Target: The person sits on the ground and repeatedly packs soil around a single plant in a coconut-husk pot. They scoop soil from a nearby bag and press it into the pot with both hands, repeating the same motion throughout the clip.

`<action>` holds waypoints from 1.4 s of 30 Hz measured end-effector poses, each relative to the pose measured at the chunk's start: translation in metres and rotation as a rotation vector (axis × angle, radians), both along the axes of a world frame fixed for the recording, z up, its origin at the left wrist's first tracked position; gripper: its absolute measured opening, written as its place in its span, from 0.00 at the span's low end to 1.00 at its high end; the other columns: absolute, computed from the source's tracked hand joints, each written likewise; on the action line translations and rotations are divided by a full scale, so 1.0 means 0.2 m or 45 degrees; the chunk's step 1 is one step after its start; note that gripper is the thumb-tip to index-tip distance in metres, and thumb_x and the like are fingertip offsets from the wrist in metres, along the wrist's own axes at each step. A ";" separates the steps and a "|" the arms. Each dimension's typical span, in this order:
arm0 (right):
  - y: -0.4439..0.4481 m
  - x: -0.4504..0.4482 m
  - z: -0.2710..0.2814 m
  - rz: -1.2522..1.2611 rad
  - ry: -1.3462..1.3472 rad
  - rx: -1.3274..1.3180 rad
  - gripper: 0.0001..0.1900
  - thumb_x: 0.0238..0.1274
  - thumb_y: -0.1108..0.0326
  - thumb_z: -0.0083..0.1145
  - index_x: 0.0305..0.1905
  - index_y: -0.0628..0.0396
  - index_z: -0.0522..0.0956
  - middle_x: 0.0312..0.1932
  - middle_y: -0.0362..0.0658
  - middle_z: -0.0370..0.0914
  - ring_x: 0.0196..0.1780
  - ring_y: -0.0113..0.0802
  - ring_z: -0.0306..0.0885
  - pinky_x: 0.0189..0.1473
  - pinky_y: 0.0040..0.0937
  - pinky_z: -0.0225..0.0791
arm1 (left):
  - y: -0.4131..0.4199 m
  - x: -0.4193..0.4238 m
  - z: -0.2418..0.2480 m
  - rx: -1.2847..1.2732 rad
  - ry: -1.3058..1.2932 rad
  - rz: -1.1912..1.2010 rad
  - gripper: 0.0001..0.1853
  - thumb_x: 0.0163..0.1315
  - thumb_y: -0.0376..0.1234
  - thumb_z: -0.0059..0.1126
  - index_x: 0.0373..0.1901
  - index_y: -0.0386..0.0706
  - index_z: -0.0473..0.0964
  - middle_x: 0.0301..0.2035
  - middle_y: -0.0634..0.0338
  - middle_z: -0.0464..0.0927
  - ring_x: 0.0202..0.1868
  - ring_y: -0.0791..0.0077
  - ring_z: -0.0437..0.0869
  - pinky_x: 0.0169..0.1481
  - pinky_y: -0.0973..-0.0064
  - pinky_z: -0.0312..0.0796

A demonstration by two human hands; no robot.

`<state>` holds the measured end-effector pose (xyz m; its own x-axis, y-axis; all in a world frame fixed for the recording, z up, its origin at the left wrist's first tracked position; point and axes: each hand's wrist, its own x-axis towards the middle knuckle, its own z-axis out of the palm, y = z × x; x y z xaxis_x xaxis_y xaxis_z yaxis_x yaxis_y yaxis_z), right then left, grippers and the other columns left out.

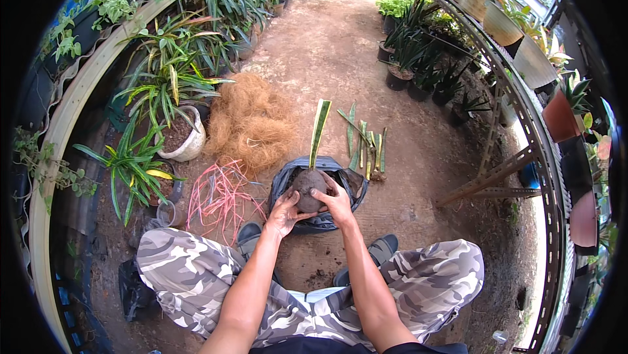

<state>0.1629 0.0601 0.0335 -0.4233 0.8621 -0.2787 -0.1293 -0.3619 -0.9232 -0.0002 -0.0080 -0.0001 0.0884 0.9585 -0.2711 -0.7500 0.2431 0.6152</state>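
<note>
Between my two hands is a rounded ball of dark, moist soil (308, 190). A single snake plant leaf cutting (320, 133), green with yellow edges, stands up out of its top. My left hand (286, 211) cups the ball from the left and below, thumb on its front. On the other side my right hand (338, 200) presses it with thumb and fingers. Directly beneath is a black plastic bag (287, 170) with dark soil inside, its rim rolled open. Several cut snake plant leaf pieces (370, 148) lie on the ground right of the bag.
Brown coconut fibre (252, 123) lies in a heap at the left, with tangled pink plastic twine (221, 197) nearer me. A white pot (189, 140) and other potted plants line the left side. At right stands a slotted metal rack (520, 108) with pots.
</note>
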 end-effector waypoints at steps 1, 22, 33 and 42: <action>0.00 0.00 0.01 0.010 -0.026 0.077 0.40 0.51 0.63 0.75 0.70 0.60 0.68 0.60 0.51 0.77 0.58 0.35 0.78 0.60 0.32 0.71 | 0.00 0.00 0.00 -0.001 0.032 0.012 0.45 0.55 0.49 0.72 0.69 0.43 0.60 0.62 0.52 0.72 0.61 0.54 0.77 0.57 0.44 0.78; -0.02 -0.01 0.02 0.038 -0.035 0.156 0.38 0.53 0.63 0.73 0.69 0.59 0.69 0.58 0.48 0.78 0.55 0.35 0.78 0.57 0.32 0.71 | 0.00 0.01 0.01 -0.005 0.072 0.114 0.35 0.61 0.46 0.68 0.64 0.38 0.65 0.58 0.49 0.75 0.54 0.56 0.83 0.49 0.51 0.84; 0.00 -0.02 -0.04 -0.027 0.050 0.217 0.37 0.56 0.65 0.71 0.70 0.58 0.68 0.62 0.49 0.74 0.60 0.37 0.75 0.59 0.34 0.71 | 0.01 0.06 0.02 0.044 0.248 0.176 0.36 0.59 0.41 0.70 0.66 0.39 0.64 0.56 0.52 0.75 0.53 0.59 0.84 0.47 0.53 0.85; -0.01 0.01 0.00 0.029 0.182 -0.066 0.37 0.56 0.63 0.71 0.71 0.53 0.68 0.62 0.48 0.74 0.61 0.36 0.74 0.57 0.33 0.72 | 0.01 0.05 0.05 0.033 0.227 0.139 0.38 0.57 0.42 0.72 0.66 0.40 0.65 0.55 0.53 0.76 0.51 0.60 0.85 0.44 0.56 0.85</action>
